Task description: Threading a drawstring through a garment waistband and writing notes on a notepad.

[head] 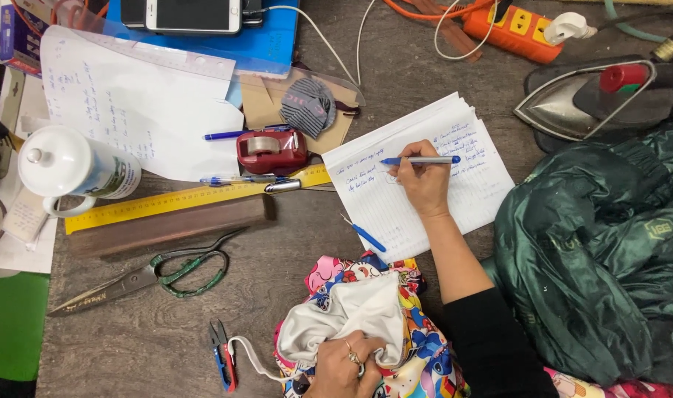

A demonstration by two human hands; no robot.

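My right hand (pixel 422 181) holds a blue pen (pixel 420 160) with its tip on a stack of lined white paper (pixel 478 186) that carries handwriting. My left hand (pixel 345 365), with rings on its fingers, grips a bunched piece of bright cartoon-print fabric (pixel 417 346) whose white lining (pixel 355 312) shows on top, at the near edge of the dark wooden table (pixel 277 287). Another blue pen (pixel 365 236) lies on the paper's near-left corner.
Large scissors (pixel 148 275), small thread snips (pixel 223 362), a yellow ruler (pixel 167 200), a red tape dispenser (pixel 271 151), a white bottle (pixel 75 166), written sheets (pixel 123 110) and a phone (pixel 193 15) lie left. An iron (pixel 594 99), orange power strip (pixel 514 28) and green garment (pixel 609 250) sit right.
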